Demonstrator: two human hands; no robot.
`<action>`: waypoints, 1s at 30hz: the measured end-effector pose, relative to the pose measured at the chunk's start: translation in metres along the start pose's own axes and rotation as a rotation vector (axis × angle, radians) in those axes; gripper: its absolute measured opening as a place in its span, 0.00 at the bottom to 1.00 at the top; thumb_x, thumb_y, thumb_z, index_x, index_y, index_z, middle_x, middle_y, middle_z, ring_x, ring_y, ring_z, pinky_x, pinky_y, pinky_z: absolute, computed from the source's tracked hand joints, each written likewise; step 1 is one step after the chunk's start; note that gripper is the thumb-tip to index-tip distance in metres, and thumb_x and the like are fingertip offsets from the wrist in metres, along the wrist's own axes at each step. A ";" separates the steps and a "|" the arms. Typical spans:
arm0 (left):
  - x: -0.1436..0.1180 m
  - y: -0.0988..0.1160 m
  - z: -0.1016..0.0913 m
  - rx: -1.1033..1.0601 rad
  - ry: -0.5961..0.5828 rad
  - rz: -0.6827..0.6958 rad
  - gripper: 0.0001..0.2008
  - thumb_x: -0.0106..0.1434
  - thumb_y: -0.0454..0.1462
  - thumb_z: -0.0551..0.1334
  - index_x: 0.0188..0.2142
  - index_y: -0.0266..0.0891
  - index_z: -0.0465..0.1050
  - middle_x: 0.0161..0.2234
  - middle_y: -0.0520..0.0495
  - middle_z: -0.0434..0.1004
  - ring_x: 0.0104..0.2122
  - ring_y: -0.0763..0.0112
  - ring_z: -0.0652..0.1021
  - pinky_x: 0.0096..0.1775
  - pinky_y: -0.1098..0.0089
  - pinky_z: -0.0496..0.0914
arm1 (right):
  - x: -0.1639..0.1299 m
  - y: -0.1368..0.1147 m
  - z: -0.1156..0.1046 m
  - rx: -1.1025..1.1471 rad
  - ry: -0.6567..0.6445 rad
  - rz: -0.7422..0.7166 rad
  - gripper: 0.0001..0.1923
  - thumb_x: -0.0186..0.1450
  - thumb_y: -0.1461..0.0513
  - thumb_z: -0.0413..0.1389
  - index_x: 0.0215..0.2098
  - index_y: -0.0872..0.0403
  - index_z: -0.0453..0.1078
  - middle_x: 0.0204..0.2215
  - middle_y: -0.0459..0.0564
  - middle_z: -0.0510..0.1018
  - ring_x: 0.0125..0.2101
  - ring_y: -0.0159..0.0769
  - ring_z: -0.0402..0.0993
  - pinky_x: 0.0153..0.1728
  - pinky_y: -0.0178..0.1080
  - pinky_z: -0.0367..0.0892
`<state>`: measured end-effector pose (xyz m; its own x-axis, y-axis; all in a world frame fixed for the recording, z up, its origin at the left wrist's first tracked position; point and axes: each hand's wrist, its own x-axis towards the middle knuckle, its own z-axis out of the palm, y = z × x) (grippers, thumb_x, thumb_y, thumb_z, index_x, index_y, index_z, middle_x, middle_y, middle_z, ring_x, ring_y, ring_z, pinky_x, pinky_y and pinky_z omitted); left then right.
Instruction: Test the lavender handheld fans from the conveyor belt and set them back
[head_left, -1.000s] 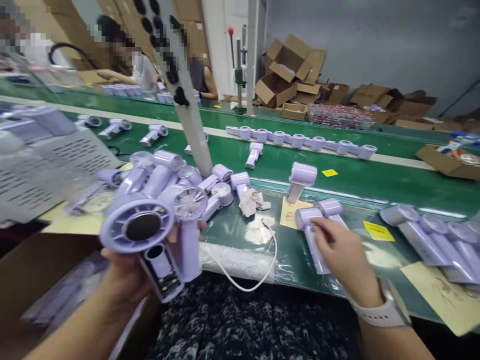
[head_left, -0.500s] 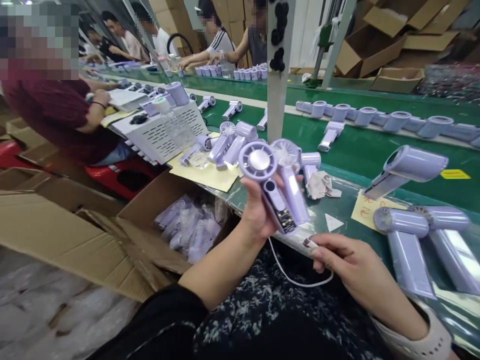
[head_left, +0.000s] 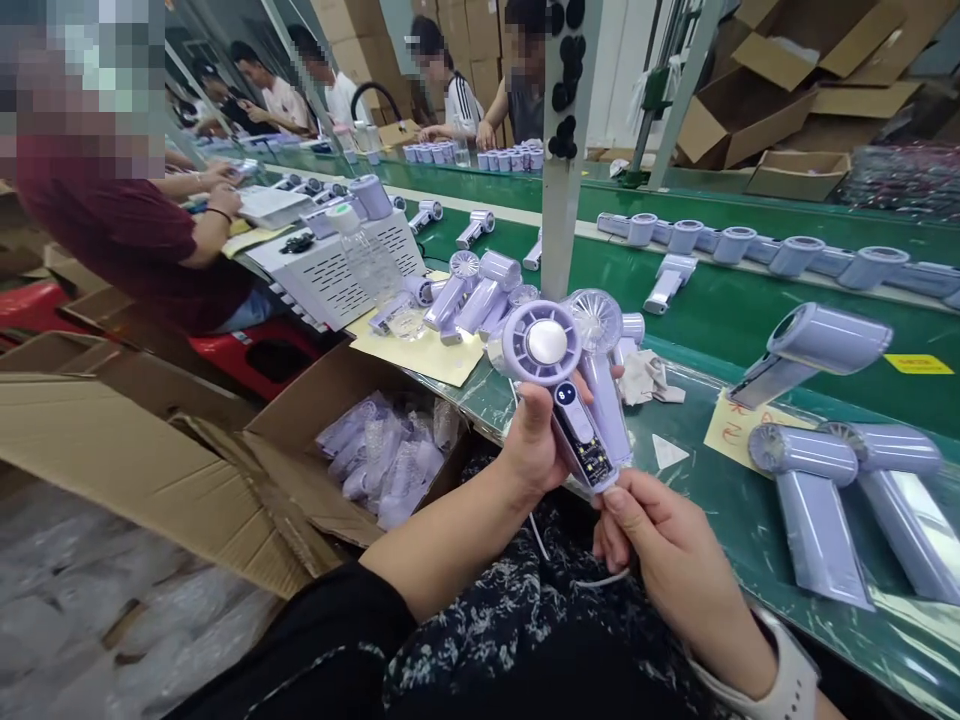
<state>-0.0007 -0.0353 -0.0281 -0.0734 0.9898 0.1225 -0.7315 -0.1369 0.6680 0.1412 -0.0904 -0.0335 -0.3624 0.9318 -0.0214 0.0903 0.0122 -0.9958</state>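
Observation:
My left hand (head_left: 534, 445) grips two lilac handheld fans (head_left: 571, 380) together, heads up, the front one showing its round grille and its handle panel. My right hand (head_left: 660, 555) pinches the plug end of a thin white cable (head_left: 596, 578) right at the bottom of the front fan's handle; whether the plug is inserted is hidden by my fingers. The cable loops down over my lap. Two more lilac fans (head_left: 832, 480) lie on the green table to the right, and another (head_left: 814, 350) stands propped behind them.
An open cardboard box (head_left: 300, 420) of bagged fans sits at my left knee. A white perforated metal unit (head_left: 337, 265) and several fans lie on yellow paper (head_left: 420, 352). A white post (head_left: 562, 170) rises behind my hands. A row of fans (head_left: 750, 245) rides the green conveyor. Other people work along the line.
My left hand lowered and tilted the two fans toward me. My right hand brought the cable plug up from below to the base of the front fan's handle.

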 end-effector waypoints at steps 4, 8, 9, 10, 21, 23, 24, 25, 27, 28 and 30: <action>-0.005 0.001 -0.005 -0.067 -0.073 -0.077 0.35 0.43 0.70 0.69 0.25 0.40 0.73 0.44 0.41 0.84 0.48 0.50 0.83 0.46 0.56 0.79 | 0.011 0.005 -0.021 -0.396 0.277 -0.170 0.21 0.69 0.42 0.58 0.35 0.50 0.74 0.31 0.50 0.79 0.30 0.40 0.74 0.31 0.40 0.68; -0.009 -0.003 -0.006 -0.057 -0.226 -0.094 0.35 0.43 0.69 0.70 0.26 0.40 0.75 0.36 0.42 0.83 0.43 0.52 0.84 0.41 0.59 0.79 | 0.019 0.012 -0.021 -0.142 0.226 -0.181 0.27 0.68 0.45 0.61 0.59 0.48 0.67 0.53 0.56 0.78 0.50 0.48 0.77 0.48 0.46 0.73; -0.009 -0.003 -0.006 -0.063 -0.260 -0.094 0.35 0.43 0.70 0.69 0.25 0.40 0.75 0.34 0.42 0.82 0.42 0.52 0.83 0.39 0.60 0.79 | 0.019 0.012 -0.019 -0.032 0.169 -0.171 0.25 0.71 0.46 0.59 0.60 0.48 0.67 0.53 0.56 0.79 0.51 0.47 0.77 0.48 0.46 0.74; -0.009 -0.002 -0.006 -0.077 -0.283 -0.095 0.36 0.43 0.71 0.68 0.25 0.40 0.74 0.34 0.41 0.82 0.42 0.51 0.83 0.38 0.60 0.79 | 0.017 0.011 -0.019 0.085 0.120 -0.152 0.21 0.72 0.47 0.57 0.58 0.48 0.69 0.51 0.55 0.80 0.49 0.46 0.78 0.45 0.44 0.75; -0.006 -0.007 -0.016 -0.235 -0.288 -0.392 0.42 0.33 0.74 0.67 0.23 0.39 0.67 0.47 0.33 0.83 0.46 0.47 0.82 0.24 0.72 0.66 | -0.001 0.008 -0.003 0.672 -0.188 0.342 0.20 0.73 0.42 0.50 0.37 0.47 0.70 0.18 0.42 0.69 0.14 0.32 0.61 0.21 0.37 0.65; -0.007 -0.006 -0.018 -0.239 -0.315 -0.395 0.42 0.32 0.74 0.68 0.26 0.38 0.71 0.47 0.33 0.83 0.46 0.47 0.83 0.25 0.70 0.69 | -0.001 0.013 0.002 0.651 -0.176 0.365 0.21 0.73 0.41 0.49 0.37 0.47 0.70 0.15 0.41 0.68 0.13 0.33 0.61 0.18 0.36 0.63; -0.006 -0.005 -0.017 -0.241 -0.324 -0.384 0.43 0.34 0.74 0.68 0.29 0.38 0.73 0.47 0.34 0.83 0.48 0.46 0.82 0.29 0.67 0.73 | -0.001 0.016 0.003 0.613 -0.155 0.345 0.23 0.73 0.40 0.48 0.36 0.47 0.70 0.15 0.42 0.68 0.13 0.34 0.62 0.17 0.36 0.64; -0.006 -0.002 -0.017 -0.239 -0.324 -0.368 0.42 0.36 0.73 0.68 0.32 0.39 0.75 0.48 0.34 0.83 0.50 0.45 0.82 0.35 0.63 0.77 | 0.000 0.019 0.004 0.548 -0.122 0.319 0.24 0.73 0.40 0.48 0.35 0.48 0.70 0.15 0.43 0.70 0.15 0.35 0.65 0.18 0.37 0.65; -0.004 0.004 -0.016 -0.211 -0.302 -0.330 0.41 0.40 0.72 0.68 0.36 0.39 0.78 0.48 0.35 0.83 0.54 0.43 0.80 0.46 0.54 0.78 | 0.001 0.024 0.004 0.404 -0.063 0.260 0.27 0.72 0.39 0.49 0.32 0.50 0.72 0.19 0.48 0.76 0.20 0.38 0.72 0.23 0.38 0.70; -0.004 0.006 -0.016 -0.191 -0.278 -0.306 0.41 0.42 0.71 0.68 0.37 0.39 0.78 0.48 0.36 0.83 0.55 0.42 0.79 0.49 0.51 0.78 | 0.001 0.026 0.004 0.367 -0.066 0.241 0.28 0.72 0.39 0.50 0.33 0.51 0.74 0.22 0.51 0.79 0.23 0.40 0.74 0.26 0.40 0.72; -0.002 0.008 -0.018 -0.145 -0.235 -0.261 0.40 0.43 0.70 0.69 0.39 0.40 0.79 0.48 0.37 0.84 0.55 0.43 0.80 0.51 0.50 0.77 | 0.002 0.027 0.004 0.387 -0.127 0.200 0.30 0.71 0.38 0.51 0.37 0.52 0.78 0.30 0.55 0.83 0.29 0.43 0.78 0.31 0.42 0.75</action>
<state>-0.0185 -0.0376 -0.0359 0.2732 0.9520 0.1377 -0.7947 0.1427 0.5899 0.1392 -0.0899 -0.0606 -0.4861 0.8499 -0.2034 -0.1743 -0.3224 -0.9304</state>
